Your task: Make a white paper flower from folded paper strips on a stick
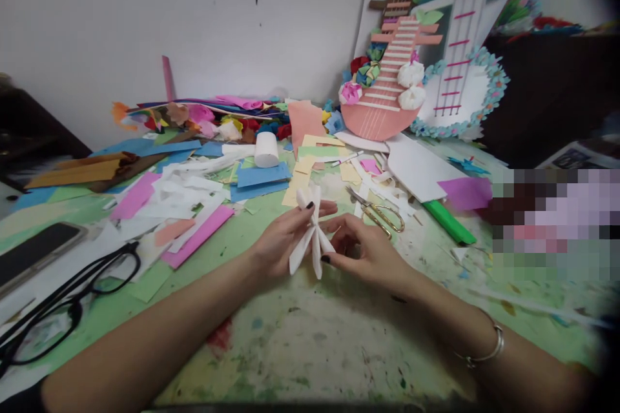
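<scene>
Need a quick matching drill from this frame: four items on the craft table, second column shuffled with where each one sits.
Items:
1. folded white paper piece
2. gold-handled scissors
3. black eyeglasses
4. white tape roll

Places:
A. far side, on the blue paper sheets
B. near left edge of the table
C. pinched between the left hand and right hand
D. just beyond the right hand, beside the green marker

Pairs: 1-C, 2-D, 3-B, 4-A
</scene>
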### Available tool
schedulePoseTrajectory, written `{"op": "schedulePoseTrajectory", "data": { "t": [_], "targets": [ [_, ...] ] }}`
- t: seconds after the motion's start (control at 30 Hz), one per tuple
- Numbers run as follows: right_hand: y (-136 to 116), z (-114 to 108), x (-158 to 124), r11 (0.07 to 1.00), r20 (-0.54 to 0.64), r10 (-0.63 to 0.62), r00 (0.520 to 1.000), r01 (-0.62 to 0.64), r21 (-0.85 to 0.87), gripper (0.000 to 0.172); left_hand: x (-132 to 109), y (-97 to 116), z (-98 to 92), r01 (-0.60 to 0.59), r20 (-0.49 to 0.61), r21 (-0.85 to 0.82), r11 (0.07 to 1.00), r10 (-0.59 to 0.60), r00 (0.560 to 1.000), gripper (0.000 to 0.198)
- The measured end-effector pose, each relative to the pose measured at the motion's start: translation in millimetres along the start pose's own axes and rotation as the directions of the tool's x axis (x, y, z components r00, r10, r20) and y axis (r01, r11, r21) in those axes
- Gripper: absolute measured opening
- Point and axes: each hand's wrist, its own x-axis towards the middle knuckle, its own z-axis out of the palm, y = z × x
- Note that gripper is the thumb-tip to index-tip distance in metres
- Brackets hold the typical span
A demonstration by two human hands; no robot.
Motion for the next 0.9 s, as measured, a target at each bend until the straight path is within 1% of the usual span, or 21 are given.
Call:
{"op": "schedulePoseTrajectory", "data": {
  "t": [0.1,0.17,0.23,0.3,0.33,0.37,0.4,0.43,0.47,0.5,0.53,0.57,0.6,0.67,0.77,0.83,0.9],
  "targets": [
    [0.6,1.5,-2.2,0.996,0.007,-0.057,0.998,0.057,-0.067,0.008,-0.9,-4.2,1.1,0.095,0.052,0.007,0.995,-0.096,0.994,0.035],
    [0.2,0.4,-3.5,0.984,-0.038,-0.101,0.994,0.094,-0.152,0.009,-1.5,-6.0,1.5,0.09,0.033,0.075,0.993,-0.093,0.995,0.039],
    [0.1,-1.6,-4.5,0.966,-0.092,-0.118,0.989,0.093,-0.239,0.011,-0.9,-7.4,0.8,0.036,-0.014,0.19,0.981,-0.034,0.999,0.052],
    [1.0,-3.5,-5.3,0.947,-0.141,-0.099,0.985,0.05,-0.317,0.013,1.2,-8.3,-2.1,-0.067,-0.07,0.333,0.94,0.096,0.993,0.069],
    [1.6,-4.2,-5.8,0.936,-0.168,-0.087,0.982,0.023,-0.352,0.014,2.6,-8.3,-4.4,-0.128,-0.093,0.42,0.898,0.183,0.979,0.077],
    [2.3,-4.6,-6.2,0.924,-0.195,-0.079,0.978,-0.002,-0.383,0.015,4.0,-8.1,-7.1,-0.195,-0.113,0.52,0.832,0.294,0.949,0.083],
    [2.9,-4.7,-6.6,0.913,-0.216,-0.075,0.974,-0.02,-0.408,0.017,5.3,-7.6,-9.9,-0.237,-0.114,0.631,0.739,0.39,0.914,0.086],
    [3.4,-4.5,-7.0,0.904,-0.224,-0.072,0.972,-0.032,-0.427,0.018,6.2,-6.9,-12.6,-0.265,-0.08,0.743,0.614,0.474,0.877,0.082],
    [3.6,-4.2,-7.1,0.896,-0.219,-0.064,0.974,-0.04,-0.443,0.018,6.7,-6.0,-14.9,-0.277,-0.007,0.843,0.46,0.525,0.851,0.071],
    [3.8,-3.9,-7.1,0.889,-0.202,-0.051,0.978,-0.048,-0.456,0.018,6.8,-5.1,-16.7,-0.274,0.08,0.914,0.298,0.532,0.843,0.055],
    [4.0,-3.7,-6.7,0.883,-0.177,-0.033,0.984,-0.054,-0.467,0.017,6.6,-4.5,-18.0,-0.271,0.155,0.95,0.154,0.52,0.84,0.039],
    [4.4,-3.7,-6.1,0.879,-0.148,-0.018,0.989,-0.055,-0.474,0.017,6.2,-4.0,-18.6,-0.266,0.214,0.963,0.038,0.489,0.845,0.026],
    [5.0,-3.8,-5.2,0.878,-0.12,-0.009,0.993,-0.05,-0.476,0.017,5.8,-3.9,-18.9,-0.264,0.254,0.964,-0.042,0.455,0.854,0.017],
    [7.4,-4.5,-2.9,0.882,-0.077,-0.013,0.997,-0.025,-0.471,0.017,5.3,-4.2,-18.9,-0.27,0.298,0.955,-0.125,0.409,0.863,0.012],
    [13.4,-5.8,0.5,0.886,-0.066,-0.038,0.997,0.003,-0.463,0.011,5.5,-4.4,-19.4,-0.307,0.364,0.93,-0.2,0.39,0.846,0.011],
    [18.0,-6.1,2.2,0.89,-0.076,-0.072,0.995,0.03,-0.454,0.006,6.0,-3.9,-20.4,-0.348,0.412,0.909,-0.228,0.367,0.834,0.009],
    [22.3,-5.8,3.9,0.893,-0.066,-0.151,0.986,0.107,-0.437,0.014,6.7,-3.4,-21.6,-0.383,0.438,0.897,-0.222,0.325,0.838,0.01]
  ]
}}
